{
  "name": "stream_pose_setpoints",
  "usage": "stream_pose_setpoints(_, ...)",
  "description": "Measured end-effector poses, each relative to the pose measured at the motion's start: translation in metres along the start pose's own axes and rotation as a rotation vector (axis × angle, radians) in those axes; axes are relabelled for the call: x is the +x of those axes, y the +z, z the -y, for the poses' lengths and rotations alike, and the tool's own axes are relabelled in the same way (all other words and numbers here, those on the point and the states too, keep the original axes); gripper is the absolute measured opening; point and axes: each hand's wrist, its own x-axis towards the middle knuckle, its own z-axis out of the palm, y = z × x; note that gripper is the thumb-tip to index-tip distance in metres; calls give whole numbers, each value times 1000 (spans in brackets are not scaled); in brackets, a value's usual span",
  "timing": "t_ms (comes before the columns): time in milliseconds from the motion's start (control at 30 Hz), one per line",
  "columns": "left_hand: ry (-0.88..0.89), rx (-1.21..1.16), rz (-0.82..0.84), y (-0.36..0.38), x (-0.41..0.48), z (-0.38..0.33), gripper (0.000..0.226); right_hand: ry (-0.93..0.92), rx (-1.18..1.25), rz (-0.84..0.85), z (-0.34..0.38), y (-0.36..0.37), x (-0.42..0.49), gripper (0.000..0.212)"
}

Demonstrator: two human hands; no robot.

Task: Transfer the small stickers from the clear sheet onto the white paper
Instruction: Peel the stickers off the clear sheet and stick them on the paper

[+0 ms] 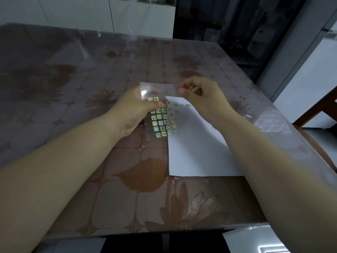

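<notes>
A clear sticker sheet (160, 123) with several small green and yellow square stickers is held just above the table by my left hand (135, 110), whose thumb presses on the sheet's upper part. My right hand (198, 95) hovers at the sheet's upper right corner with thumb and forefinger pinched together; whether a sticker sits between them is too small to tell. The white paper (197, 148) lies flat on the table under my right forearm, partly under the sheet's right edge. A few small stickers (182, 105) are stuck along the paper's top edge.
The table (91, 125) has a brown floral cloth under a glossy clear cover. A wooden chair (317, 117) stands at the table's right side. White cabinets stand beyond the far edge.
</notes>
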Motion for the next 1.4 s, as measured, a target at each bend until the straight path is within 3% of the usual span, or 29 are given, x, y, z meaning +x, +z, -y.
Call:
stream_pose_setpoints(100, -18, -33, -7, 1, 1, -2, 22, -110, -113, 49, -1, 8, -4, 8)
stream_pose_setpoints(200, -24, -127, -19, 1, 2, -4, 20, -77, -102, 38, -1, 11, -5, 14)
stream_pose_setpoints(367, -53, -273, -17, 1, 2, -6, 18, 19, 295, 83, 5, 12, -7, 19)
stream_pose_setpoints(533, -69, -309, 23, 2, -1, -10, 27, -30, 411, 23, 5, 10, -6, 19)
stream_pose_setpoints(967, 14, -274, -13, 3, -3, -11, 20, -118, 141, -107, 7, 15, -7, 19)
stream_pose_setpoints(1400, -8, -223, -26, 4, -2, -9, 21, -177, 40, -114, 2, 14, -4, 14)
